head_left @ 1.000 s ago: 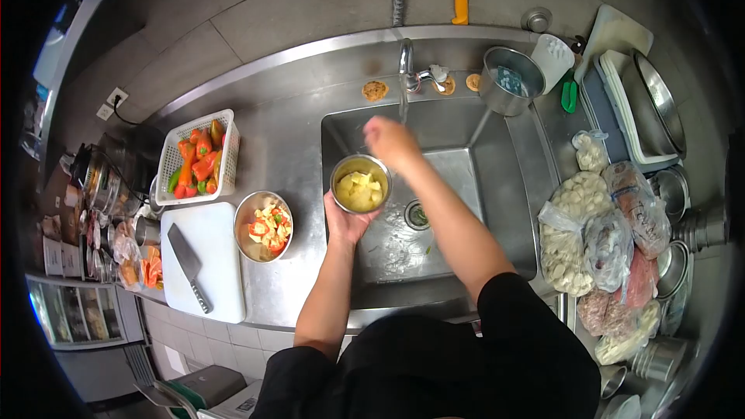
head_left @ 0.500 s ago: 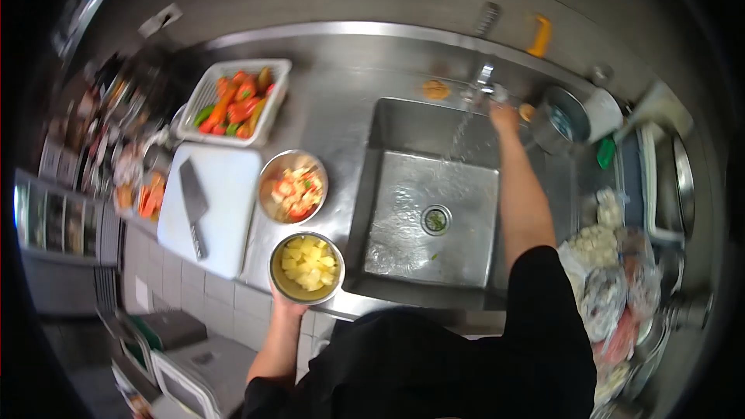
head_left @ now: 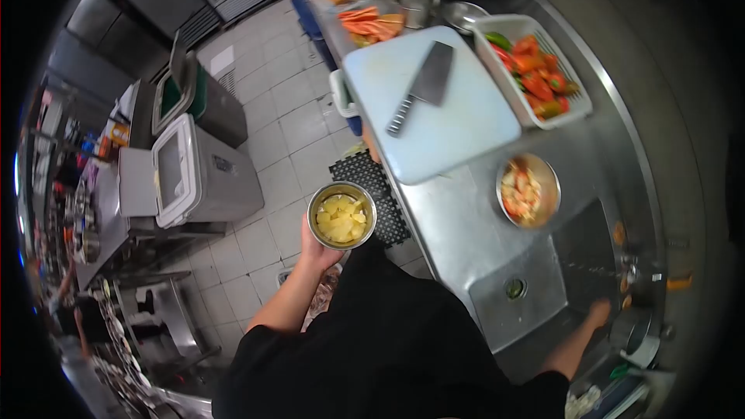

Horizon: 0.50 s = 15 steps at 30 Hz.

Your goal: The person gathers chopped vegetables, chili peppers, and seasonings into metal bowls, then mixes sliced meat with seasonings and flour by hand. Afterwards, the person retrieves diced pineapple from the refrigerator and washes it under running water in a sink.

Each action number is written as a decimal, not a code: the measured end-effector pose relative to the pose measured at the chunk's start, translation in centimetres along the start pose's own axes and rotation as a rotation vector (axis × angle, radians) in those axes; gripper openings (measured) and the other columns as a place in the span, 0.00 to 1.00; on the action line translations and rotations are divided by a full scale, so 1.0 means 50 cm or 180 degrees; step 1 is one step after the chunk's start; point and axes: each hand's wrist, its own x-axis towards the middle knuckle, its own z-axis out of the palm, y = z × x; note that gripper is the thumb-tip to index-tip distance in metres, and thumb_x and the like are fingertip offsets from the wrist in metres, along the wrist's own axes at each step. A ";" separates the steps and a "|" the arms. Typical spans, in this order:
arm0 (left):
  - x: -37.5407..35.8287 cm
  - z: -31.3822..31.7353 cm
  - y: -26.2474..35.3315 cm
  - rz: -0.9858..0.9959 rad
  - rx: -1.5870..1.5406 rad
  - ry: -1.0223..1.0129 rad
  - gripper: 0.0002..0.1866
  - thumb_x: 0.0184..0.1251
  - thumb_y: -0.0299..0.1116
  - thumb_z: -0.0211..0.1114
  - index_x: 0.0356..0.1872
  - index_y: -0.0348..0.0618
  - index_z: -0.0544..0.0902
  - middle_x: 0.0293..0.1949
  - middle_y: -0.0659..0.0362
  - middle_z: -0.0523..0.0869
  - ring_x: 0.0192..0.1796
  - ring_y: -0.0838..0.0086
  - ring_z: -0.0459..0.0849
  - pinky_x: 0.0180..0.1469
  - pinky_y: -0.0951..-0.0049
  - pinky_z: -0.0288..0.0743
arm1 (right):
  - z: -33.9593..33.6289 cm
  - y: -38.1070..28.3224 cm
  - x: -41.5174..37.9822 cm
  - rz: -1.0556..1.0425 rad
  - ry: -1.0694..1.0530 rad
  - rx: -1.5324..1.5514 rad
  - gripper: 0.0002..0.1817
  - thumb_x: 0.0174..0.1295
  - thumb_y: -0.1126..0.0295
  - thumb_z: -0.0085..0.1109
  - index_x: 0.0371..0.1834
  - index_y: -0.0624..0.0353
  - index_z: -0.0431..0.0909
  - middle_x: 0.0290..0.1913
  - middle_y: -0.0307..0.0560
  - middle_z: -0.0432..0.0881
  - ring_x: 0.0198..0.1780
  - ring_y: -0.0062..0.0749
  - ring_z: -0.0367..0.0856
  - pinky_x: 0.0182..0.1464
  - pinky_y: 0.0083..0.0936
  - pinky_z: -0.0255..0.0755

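My left hand (head_left: 312, 250) is wrapped round a small steel bowl (head_left: 310, 221), carried over the floor beside the counter. Yellow cut chunks (head_left: 341, 221), perhaps potato, lie in it. Out over the sink (head_left: 497, 291), my right hand (head_left: 599, 312) is near the faucet (head_left: 625, 279); motion blur hides its fingers. A thin stream of water still seems to run there. Between sink and cutting board (head_left: 466, 128) stands a second steel bowl (head_left: 554, 194) of chopped red and pale pieces. A wide-bladed kitchen knife (head_left: 433, 77) lies flat on the white board.
A white basket (head_left: 570, 116) of red and green peppers stands behind the board. Orange slices (head_left: 372, 25) and bagged food lie at the counter's far end. Bins (head_left: 209, 174) with raised lids stand on the tiled floor. Another person (head_left: 85, 322) is at the far left.
My view has swung left, bringing the bins and floor into sight. My left hand has carried the bowl away from the counter edge. My right hand appears slightly drawn back from the faucet.
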 end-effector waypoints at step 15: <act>0.217 -0.038 0.461 0.0372 0.0013 -0.0033 0.33 0.68 0.57 0.52 0.65 0.43 0.71 0.64 0.52 0.76 0.63 0.55 0.77 0.64 0.47 0.71 | -0.651 -1.462 -1.050 -0.6364 -0.1047 0.2415 0.18 0.57 0.71 0.67 0.52 0.55 0.83 0.50 0.52 0.82 0.49 0.49 0.81 0.54 0.34 0.77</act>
